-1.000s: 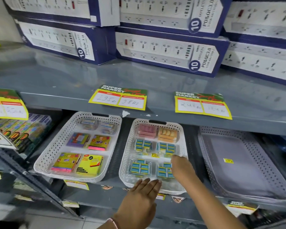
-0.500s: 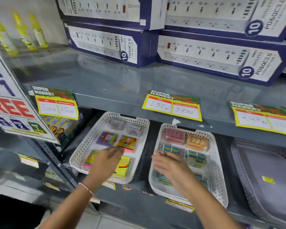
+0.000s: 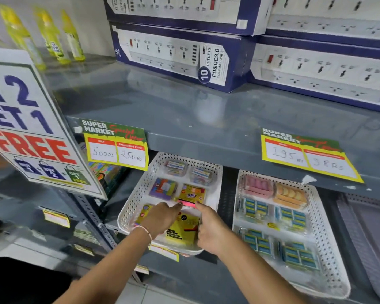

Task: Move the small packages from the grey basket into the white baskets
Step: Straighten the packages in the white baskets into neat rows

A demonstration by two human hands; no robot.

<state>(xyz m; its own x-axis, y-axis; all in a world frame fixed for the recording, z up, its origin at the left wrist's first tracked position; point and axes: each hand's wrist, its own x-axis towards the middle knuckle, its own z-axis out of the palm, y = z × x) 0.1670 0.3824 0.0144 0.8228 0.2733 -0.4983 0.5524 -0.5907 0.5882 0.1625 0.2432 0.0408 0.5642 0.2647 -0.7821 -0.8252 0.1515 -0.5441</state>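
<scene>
Both hands are over the left white basket [image 3: 133,207] on the lower shelf. My left hand [image 3: 160,220] lies flat over its front left packages, with the fingertips at the pink edge of a yellow package [image 3: 192,194]. My right hand [image 3: 211,232] rests against the right side of the front yellow package [image 3: 182,232], index finger stretched toward the same pink edge. Whether it grips that package is unclear. The right white basket [image 3: 324,229] holds pink, orange and blue-green packages. Only the left part of the grey basket [image 3: 370,229] shows, at the far right.
A grey shelf [image 3: 206,119] overhangs the baskets, carrying boxed power strips [image 3: 176,55] and yellow price tags [image 3: 116,148]. A large promotional sign [image 3: 24,119] juts out at left, with yellow bottles [image 3: 53,38] behind it. Colourful boxes [image 3: 105,172] sit left of the baskets.
The view has swung left and closer. My right hand left the right white basket and joined my left hand over the left white basket, both reaching further in.
</scene>
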